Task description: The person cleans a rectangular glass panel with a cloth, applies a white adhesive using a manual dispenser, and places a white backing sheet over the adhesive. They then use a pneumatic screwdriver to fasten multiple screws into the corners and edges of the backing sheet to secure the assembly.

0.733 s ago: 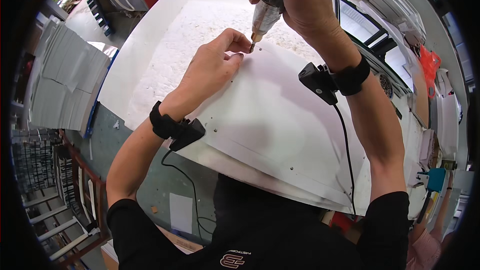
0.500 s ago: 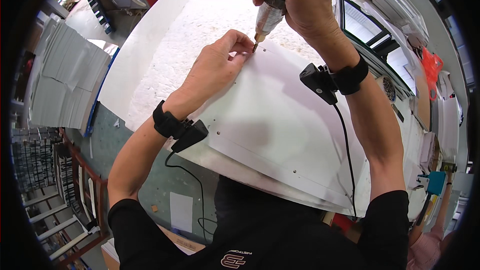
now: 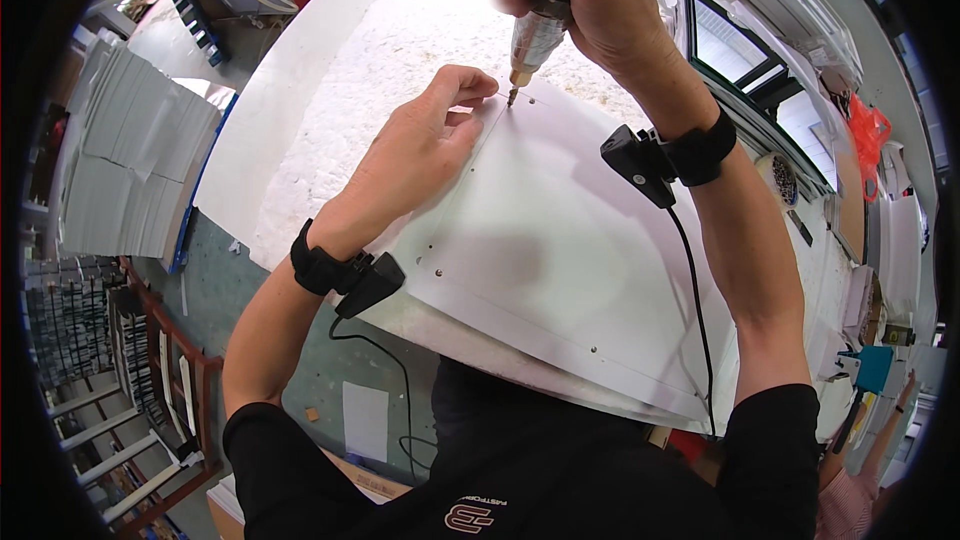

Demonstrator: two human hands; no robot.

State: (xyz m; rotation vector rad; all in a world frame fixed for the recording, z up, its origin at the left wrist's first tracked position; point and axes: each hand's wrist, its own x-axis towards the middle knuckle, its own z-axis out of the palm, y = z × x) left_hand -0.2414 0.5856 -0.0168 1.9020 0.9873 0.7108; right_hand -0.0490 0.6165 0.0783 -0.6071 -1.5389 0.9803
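My right hand (image 3: 612, 15) grips a screwdriver with a cord, likely electric (image 3: 537, 38), at the top of the view, some fingers blurred. Its bit points down at a far corner of a white sheet (image 3: 570, 230), on or just above a small screw. Beside that tip, my left hand (image 3: 415, 145) hovers at the sheet's left edge, its fingers bent and apart from the thumb, with nothing visible between them. Small dark screws dot the sheet's edges, such as a near screw (image 3: 593, 349) and a left screw (image 3: 438, 273). Beneath lies a rough white board (image 3: 330, 90).
Stacked white panels (image 3: 135, 150) stand at left. On the right are dark frames (image 3: 735, 35), a tub of small metal parts (image 3: 778, 178), a red plastic bag (image 3: 868, 135) and a teal-headed tool (image 3: 872, 368). Another person's arm (image 3: 890, 430) shows at lower right.
My left hand has drawn back slightly from the screwdriver tip, and its fingers have come away from the screw. The screwdriver stays at nearly the same corner.
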